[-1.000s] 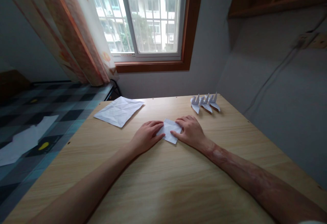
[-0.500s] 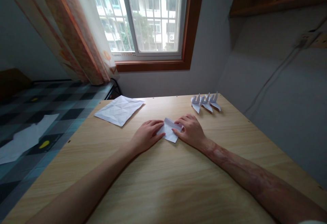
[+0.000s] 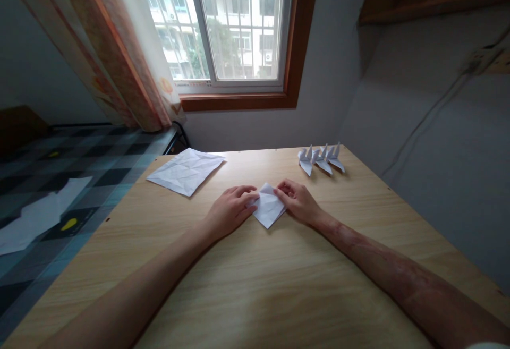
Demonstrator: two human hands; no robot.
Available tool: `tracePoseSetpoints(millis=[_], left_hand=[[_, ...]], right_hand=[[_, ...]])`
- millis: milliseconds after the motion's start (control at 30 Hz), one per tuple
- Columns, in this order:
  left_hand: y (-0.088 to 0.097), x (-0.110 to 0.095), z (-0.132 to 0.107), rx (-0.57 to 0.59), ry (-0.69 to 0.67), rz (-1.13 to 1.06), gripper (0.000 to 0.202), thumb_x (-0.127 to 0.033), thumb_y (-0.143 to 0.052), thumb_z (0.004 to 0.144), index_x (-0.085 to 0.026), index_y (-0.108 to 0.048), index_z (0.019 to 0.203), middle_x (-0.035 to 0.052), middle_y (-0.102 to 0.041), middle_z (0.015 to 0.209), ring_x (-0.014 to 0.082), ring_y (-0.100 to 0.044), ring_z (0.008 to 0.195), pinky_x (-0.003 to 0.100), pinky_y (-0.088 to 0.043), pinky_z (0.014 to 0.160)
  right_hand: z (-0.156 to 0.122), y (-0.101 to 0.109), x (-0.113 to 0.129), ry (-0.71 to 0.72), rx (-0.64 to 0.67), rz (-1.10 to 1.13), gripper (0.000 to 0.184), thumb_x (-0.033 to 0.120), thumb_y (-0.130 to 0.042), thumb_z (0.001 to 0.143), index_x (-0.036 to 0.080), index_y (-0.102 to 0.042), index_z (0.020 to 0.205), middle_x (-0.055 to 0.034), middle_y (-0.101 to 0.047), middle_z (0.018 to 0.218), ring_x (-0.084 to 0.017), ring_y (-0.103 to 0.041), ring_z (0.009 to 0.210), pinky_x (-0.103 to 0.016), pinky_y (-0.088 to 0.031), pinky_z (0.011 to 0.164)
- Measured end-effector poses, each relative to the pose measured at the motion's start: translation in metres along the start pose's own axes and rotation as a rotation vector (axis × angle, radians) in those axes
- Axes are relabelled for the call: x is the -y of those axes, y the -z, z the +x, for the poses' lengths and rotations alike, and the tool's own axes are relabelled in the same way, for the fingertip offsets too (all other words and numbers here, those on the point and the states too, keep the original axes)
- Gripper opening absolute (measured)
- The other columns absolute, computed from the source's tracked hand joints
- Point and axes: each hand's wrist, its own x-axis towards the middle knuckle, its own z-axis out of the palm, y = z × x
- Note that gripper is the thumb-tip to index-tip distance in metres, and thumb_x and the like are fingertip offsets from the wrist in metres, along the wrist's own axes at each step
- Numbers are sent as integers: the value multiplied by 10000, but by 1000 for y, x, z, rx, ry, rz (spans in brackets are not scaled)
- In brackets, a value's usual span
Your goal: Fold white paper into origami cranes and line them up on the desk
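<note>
A small folded sheet of white paper (image 3: 269,210) lies between my hands on the wooden table, one corner pointing toward me. My left hand (image 3: 232,208) grips its left edge between thumb and fingers. At the right side and upper edge, my right hand (image 3: 297,199) pinches the paper, its fingers curled. Farther back on the right stand three folded paper cranes (image 3: 321,160) in a row, touching or nearly so. A larger creased sheet of paper (image 3: 187,171) rests flat at the table's back left.
The light wooden table (image 3: 247,285) reaches back toward the wall under a barred window (image 3: 239,30). To the left is a bed with a checked cover (image 3: 95,152), where white paper pieces (image 3: 43,213) lie. A curtain (image 3: 119,51) hangs beside the window.
The folded paper has turned so that a corner points toward me, and its upper part has changed shape. My right hand's fingers have curled in more; my left hand has barely moved.
</note>
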Motion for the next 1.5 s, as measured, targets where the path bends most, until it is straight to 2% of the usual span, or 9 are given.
tracePoseSetpoints(millis=[100,233,367,467,600,900,1100,1300,1500], left_hand=[[-1,1,1,0,-11,16,266,-376,-589,1108,-274,-759,1287,96,-750,1322,287,-721,1137,508,-577,1054],[-1,0,2,-6,-4,2,259,-373,-580,1105,-262,-774,1236,96,-772,1230,286,-714,1102,481,-574,1034],[4,-6,3,-7,1,-4,269,-310,-494,1118,-244,-747,1178,94,-777,1219,279,-715,1114,472,-551,1049],[10,-12,2,12,-11,-14,249,-308,-476,1110,-239,-709,1166,97,-768,1244,282,-708,1144,472,-531,1072],[18,-17,2,37,-28,-34,211,-390,-562,1069,-236,-695,1126,102,-756,1231,300,-697,1139,484,-520,1076],[17,-15,2,23,-30,-71,367,-596,-706,1005,-256,-706,1143,90,-766,1255,308,-722,1161,491,-524,1063],[14,-13,2,18,-26,-51,371,-586,-748,983,-257,-705,1150,88,-765,1268,314,-719,1177,500,-517,1082],[17,-17,3,34,-29,-57,320,-535,-649,1060,-257,-715,1203,95,-761,1232,307,-712,1158,493,-529,1046],[12,-14,3,6,-18,-38,247,-444,-626,1064,-248,-731,1172,102,-764,1235,306,-714,1160,478,-529,1067]], right_hand=[[0,5,2,22,19,76,410,507,-533,1096,221,-624,816,-3,-658,761,-194,-607,723,-309,-458,669],[-1,10,6,194,84,-16,532,493,-376,1149,234,-602,743,-43,-669,779,-241,-640,848,-393,-529,913],[-4,10,14,328,250,-99,364,405,-444,1138,227,-760,1101,-68,-788,1011,-266,-695,1008,-436,-499,1071],[-6,9,22,393,321,-165,387,353,-556,1098,230,-692,1439,-101,-779,1340,-287,-692,1202,-435,-490,1118],[-6,10,26,441,373,-221,453,318,-559,1102,252,-637,1543,-96,-703,1518,-293,-659,1312,-452,-470,1170],[-5,10,23,433,357,-238,417,456,-541,1135,214,-676,1447,-122,-734,1435,-301,-668,1270,-453,-482,1146],[-6,9,21,429,335,-228,617,643,-769,963,198,-682,1382,-138,-768,1304,-323,-694,1158,-435,-510,1065],[-10,4,23,374,240,-257,347,409,-716,1029,215,-711,1316,-103,-800,1133,-284,-723,1058,-402,-528,1015],[-10,4,24,398,225,-258,346,334,-732,975,225,-707,1302,-88,-799,1100,-288,-719,1053,-429,-527,1049]])
